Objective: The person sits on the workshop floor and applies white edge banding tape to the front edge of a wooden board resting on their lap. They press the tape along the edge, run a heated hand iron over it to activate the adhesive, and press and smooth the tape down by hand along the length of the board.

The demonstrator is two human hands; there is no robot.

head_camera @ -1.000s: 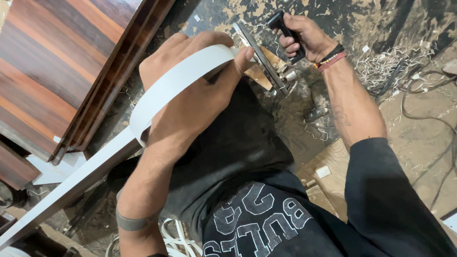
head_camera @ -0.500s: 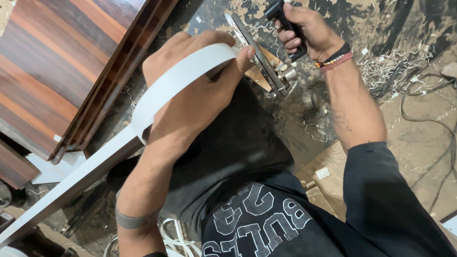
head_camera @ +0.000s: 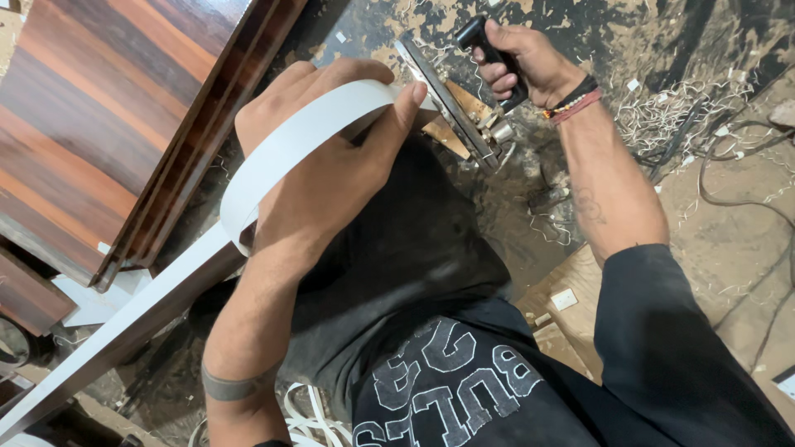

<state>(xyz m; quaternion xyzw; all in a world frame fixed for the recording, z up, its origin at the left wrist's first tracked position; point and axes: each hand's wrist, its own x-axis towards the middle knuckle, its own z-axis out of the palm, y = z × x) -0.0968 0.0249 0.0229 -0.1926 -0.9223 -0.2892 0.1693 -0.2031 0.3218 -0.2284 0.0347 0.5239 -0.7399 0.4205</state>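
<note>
My left hand [head_camera: 331,165] holds a white edge-banding strip [head_camera: 286,149] that loops over its back and is pinched between thumb and fingers near a metal trimming tool [head_camera: 451,108]. The strip runs down to the edge of a long narrow board [head_camera: 124,331] lying diagonally at the lower left. My right hand [head_camera: 526,62] grips the black handle of the trimming tool, whose flat metal plate and wooden block sit just right of my left fingertips.
Dark striped laminate panels [head_camera: 108,116] are stacked at the upper left. Thin white shavings [head_camera: 671,116] and cables [head_camera: 745,190] litter the dirty floor on the right. Cardboard scraps [head_camera: 563,298] lie beside my knee. More strip offcuts [head_camera: 315,418] curl at the bottom.
My right hand and the tool have shifted slightly left and up. My left hand stays on the strip, almost still.
</note>
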